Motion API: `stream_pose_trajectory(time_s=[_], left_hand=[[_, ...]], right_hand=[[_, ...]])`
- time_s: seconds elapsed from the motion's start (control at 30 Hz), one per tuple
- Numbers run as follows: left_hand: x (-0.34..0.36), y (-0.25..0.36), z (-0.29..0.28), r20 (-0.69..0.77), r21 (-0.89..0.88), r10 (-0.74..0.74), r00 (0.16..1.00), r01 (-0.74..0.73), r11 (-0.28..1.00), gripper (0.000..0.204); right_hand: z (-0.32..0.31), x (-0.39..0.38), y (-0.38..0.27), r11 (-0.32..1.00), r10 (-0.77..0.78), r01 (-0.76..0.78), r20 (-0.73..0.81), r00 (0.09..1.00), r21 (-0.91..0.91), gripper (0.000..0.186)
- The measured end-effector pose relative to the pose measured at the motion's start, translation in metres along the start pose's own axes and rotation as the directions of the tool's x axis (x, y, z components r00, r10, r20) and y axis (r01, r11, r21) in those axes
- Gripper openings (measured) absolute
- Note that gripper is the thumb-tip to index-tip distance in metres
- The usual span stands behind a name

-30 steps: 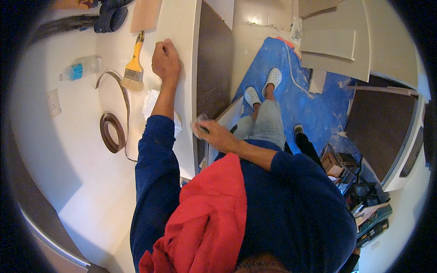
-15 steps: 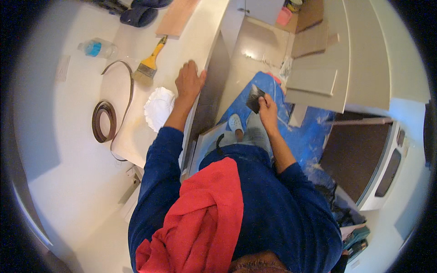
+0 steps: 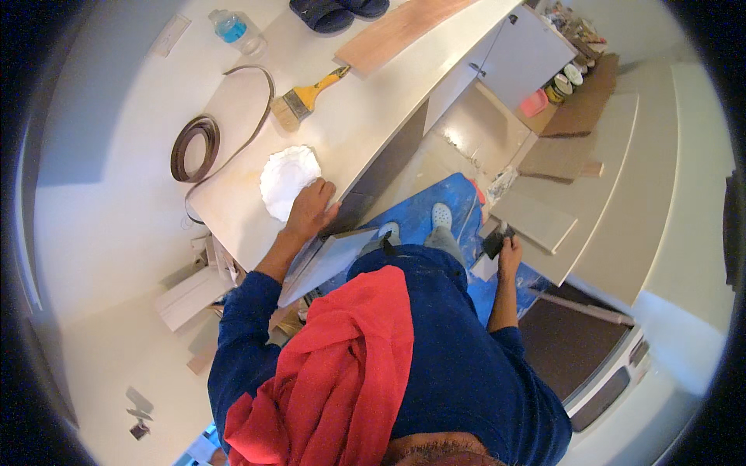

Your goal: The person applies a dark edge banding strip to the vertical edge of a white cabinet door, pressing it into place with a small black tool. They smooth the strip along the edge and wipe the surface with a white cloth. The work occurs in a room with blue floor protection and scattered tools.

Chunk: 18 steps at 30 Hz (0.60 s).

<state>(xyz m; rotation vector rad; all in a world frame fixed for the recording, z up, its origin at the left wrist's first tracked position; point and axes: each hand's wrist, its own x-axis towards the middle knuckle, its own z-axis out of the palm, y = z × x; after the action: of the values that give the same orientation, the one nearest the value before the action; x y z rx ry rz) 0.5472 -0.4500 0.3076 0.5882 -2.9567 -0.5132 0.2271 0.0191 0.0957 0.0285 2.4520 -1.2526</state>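
On the pale countertop lies a roundish white crumpled mass, its material not clear to me. My left hand is at its near right side, fingers over the rim and thumb apart, close to the counter edge. Low on the right, over the blue floor sheet, my right hand grips a flat black scraper. Beyond the white mass rests a wide paintbrush with a yellow handle. A dark coiled edging strip lies to the left, its loose end curving toward the brush.
A clear bottle, dark slippers and a wooden board occupy the counter's far part. Pale panels lean at right beside the blue sheet. A white-framed dark panel stands at lower right.
My left hand has come back from the bare counter edge to the white mass. My right hand has moved right and lower with the scraper. The view has turned, and both feet now show.
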Motion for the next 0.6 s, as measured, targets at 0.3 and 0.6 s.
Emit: stream_pose_trajectory(time_s=[0.3,0.6], left_hand=[[0.147,0.020,0.043,-0.107,-0.189,-0.282,0.953,0.259,0.947,0.041],[0.237,0.053,0.056,-0.157,-0.100,-0.467,0.870,0.456,0.884,0.043]], right_hand=[[-0.078,0.073,0.016,0.987,-0.147,0.147,0.003,0.989,-0.070,0.022],[-0.101,0.140,-0.037,0.969,-0.213,0.237,0.243,0.946,-0.072,0.032]])
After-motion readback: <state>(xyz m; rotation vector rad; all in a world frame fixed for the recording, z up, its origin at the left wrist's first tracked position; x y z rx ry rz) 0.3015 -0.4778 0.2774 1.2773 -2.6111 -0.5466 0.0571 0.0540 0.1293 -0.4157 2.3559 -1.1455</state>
